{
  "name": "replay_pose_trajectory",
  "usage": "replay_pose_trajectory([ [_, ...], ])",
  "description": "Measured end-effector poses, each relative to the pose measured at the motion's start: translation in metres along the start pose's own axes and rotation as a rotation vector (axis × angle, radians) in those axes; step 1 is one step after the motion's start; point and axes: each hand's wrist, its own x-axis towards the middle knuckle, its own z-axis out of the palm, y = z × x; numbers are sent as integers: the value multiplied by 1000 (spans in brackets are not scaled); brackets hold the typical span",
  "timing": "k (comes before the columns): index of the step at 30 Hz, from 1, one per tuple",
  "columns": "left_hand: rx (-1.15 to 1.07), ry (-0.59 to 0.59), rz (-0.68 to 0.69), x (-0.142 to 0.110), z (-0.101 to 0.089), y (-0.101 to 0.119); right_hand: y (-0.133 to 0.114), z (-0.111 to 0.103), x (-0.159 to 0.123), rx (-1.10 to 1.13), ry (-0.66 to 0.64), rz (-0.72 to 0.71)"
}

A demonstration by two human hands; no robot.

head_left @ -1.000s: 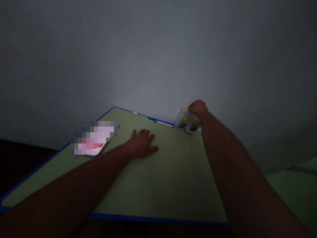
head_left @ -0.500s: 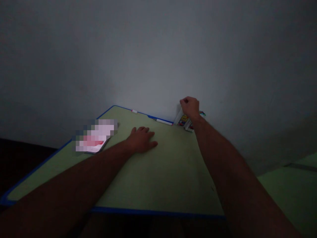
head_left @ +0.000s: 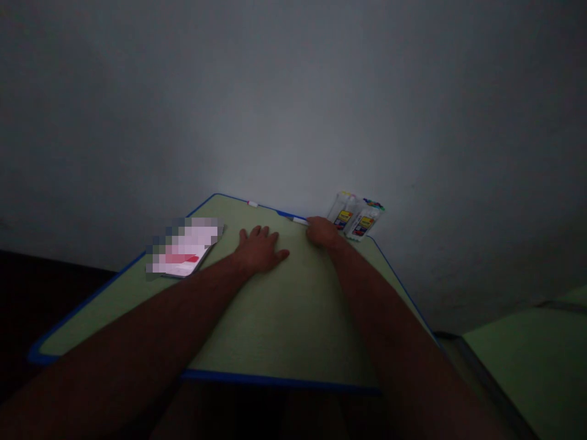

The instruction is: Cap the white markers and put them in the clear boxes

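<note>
My left hand lies flat on the pale green table, fingers spread, holding nothing. At the table's far edge my right hand is closed round the right end of a white marker; its fingers hide that end. Just right of this hand, two clear packs of pens, a left pack and a right pack, stand leaning at the wall, with yellow labels and coloured tips at the top.
A phone with a lit, blurred screen rests on the left side of the table. A small white cap-like piece lies by the far edge. Behind the table rises a grey wall. At the lower right is another green surface.
My right hand has come away from the pen packs and moved left and down to the marker. Both packs now show fully. My left hand has stayed flat in place.
</note>
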Motion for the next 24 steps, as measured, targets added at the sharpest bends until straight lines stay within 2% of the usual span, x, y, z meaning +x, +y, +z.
replay_pose_trajectory([
  [11,-10,-27,-21,0,-3,1,-6,-3,-12,34,54,16],
  [20,39,-15,2,3,-1,-1,3,-6,-55,208,31,40],
  [24,49,-28,2,4,-2,-2,14,-6,-75,376,-16,98],
])
